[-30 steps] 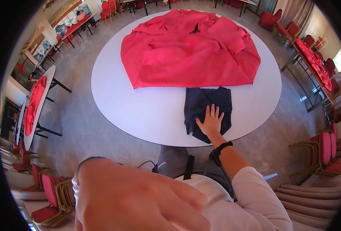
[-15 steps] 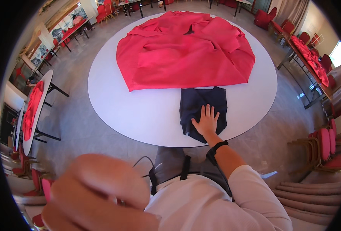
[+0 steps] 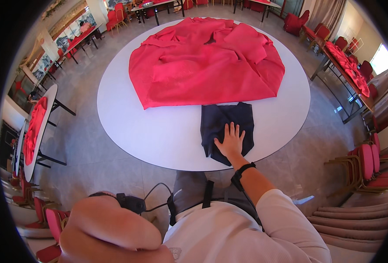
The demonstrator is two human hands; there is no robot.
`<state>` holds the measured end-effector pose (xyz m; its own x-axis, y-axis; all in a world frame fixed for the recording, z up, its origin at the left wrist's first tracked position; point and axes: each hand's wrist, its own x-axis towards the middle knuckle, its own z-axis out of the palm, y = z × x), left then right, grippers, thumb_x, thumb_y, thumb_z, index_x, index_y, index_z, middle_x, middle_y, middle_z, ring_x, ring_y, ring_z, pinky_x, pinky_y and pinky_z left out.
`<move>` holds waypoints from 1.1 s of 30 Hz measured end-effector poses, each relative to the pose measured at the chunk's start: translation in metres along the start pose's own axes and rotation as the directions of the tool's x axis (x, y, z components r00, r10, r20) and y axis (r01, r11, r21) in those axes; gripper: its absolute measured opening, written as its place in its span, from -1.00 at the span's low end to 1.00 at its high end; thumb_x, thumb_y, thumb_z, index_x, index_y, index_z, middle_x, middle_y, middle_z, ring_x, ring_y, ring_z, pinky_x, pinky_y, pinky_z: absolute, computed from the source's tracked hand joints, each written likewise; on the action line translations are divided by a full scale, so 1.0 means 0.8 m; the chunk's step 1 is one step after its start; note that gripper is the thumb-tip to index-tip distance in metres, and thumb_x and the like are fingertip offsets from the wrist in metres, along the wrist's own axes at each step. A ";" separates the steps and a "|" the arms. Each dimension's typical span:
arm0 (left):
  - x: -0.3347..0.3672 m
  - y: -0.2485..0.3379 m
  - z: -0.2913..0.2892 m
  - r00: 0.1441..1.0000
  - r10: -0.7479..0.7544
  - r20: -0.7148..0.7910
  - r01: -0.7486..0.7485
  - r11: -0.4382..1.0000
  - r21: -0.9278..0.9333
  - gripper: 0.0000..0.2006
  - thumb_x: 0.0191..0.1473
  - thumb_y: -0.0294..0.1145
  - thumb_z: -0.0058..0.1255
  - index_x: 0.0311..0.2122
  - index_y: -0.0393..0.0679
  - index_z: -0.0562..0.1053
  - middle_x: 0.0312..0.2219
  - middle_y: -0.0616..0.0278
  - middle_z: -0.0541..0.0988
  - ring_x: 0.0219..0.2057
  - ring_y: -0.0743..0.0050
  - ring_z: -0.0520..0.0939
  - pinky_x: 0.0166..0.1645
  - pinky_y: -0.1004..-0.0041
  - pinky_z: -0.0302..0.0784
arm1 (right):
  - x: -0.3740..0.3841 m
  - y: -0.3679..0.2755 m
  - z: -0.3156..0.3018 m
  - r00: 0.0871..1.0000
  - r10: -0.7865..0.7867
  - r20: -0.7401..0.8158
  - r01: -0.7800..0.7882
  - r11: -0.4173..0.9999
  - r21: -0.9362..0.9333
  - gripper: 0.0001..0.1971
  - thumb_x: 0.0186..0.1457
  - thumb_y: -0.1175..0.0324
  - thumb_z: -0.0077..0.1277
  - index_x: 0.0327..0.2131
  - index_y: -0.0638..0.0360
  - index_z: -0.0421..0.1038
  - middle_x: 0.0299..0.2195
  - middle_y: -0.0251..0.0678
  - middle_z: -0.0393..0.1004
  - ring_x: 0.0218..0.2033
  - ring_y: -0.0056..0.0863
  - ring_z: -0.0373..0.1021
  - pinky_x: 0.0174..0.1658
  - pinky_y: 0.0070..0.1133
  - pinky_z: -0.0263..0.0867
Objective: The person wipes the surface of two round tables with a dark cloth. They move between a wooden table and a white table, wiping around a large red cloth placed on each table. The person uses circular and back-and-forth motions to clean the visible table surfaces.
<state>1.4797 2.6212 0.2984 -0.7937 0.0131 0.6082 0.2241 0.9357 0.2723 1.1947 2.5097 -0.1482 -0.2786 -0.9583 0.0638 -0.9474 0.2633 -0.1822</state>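
A dark navy cloth [image 3: 218, 115] lies folded into a rough rectangle near the front edge of the round white table [image 3: 119, 118]. My right hand [image 3: 232, 140] rests flat on it with the fingers spread, holding nothing. Just beyond the navy cloth spreads a large red cloth [image 3: 207, 72], loosely folded and creased, its near edge meeting the navy cloth. My left hand [image 3: 115, 225] is raised very close to the camera at the lower left, blurred, its fingers bent and pressed together. Whatever it may hold is hidden.
Long tables with red cloths stand at left [image 3: 36, 127] and right [image 3: 347, 70]. Stacked red chairs [image 3: 369, 162] are at the right, and more red chairs line the left. A black device with a cable [image 3: 130, 203] shows behind my left hand.
My left hand has shifted slightly down, so a black device and cable now show behind it. My right hand stays flat on the navy cloth. The whole view has moved a little.
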 end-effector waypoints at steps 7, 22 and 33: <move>-0.003 -0.065 0.039 0.994 -0.099 0.049 0.090 0.984 0.154 -0.81 -0.10 -0.36 0.19 -0.31 -0.09 0.56 -0.62 0.28 0.51 -0.62 0.47 0.50 -0.55 0.42 0.24 | 0.002 0.023 0.010 0.999 0.023 -0.024 -0.023 0.999 -0.026 -0.08 0.10 -0.26 -0.03 0.37 0.13 0.04 0.43 -0.12 -0.06 0.44 -0.05 -0.13 0.40 0.06 -0.32; -0.413 -0.423 0.322 -0.068 -0.957 -0.281 0.819 -0.214 0.532 -0.18 0.30 0.15 -0.24 0.39 -0.34 -0.03 0.35 -0.36 0.02 0.39 -0.35 -0.01 0.39 -0.17 -0.07 | 0.009 0.011 0.008 0.999 -0.030 -0.039 0.030 1.000 -0.011 -0.08 0.09 -0.25 -0.01 0.37 0.16 0.05 0.41 -0.09 -0.03 0.43 -0.01 -0.12 0.39 0.06 -0.30; -0.500 -0.452 0.389 0.281 -0.790 -0.545 0.600 -0.299 0.742 -0.57 0.36 -0.29 -0.26 0.22 -0.32 0.22 0.07 0.04 0.41 0.13 0.13 0.41 0.24 0.11 0.26 | 0.064 -0.010 0.007 0.999 -0.012 0.031 0.013 0.998 -0.058 -0.09 0.13 -0.24 -0.07 0.39 0.12 -0.01 0.44 -0.11 -0.10 0.45 -0.03 -0.17 0.40 0.04 -0.32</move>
<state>1.5401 2.3875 -0.2751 -0.0917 -0.9278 0.3617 -0.9627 -0.0102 -0.2703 1.1887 2.4577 -0.1487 -0.2626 -0.9643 0.0352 -0.9586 0.2565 -0.1238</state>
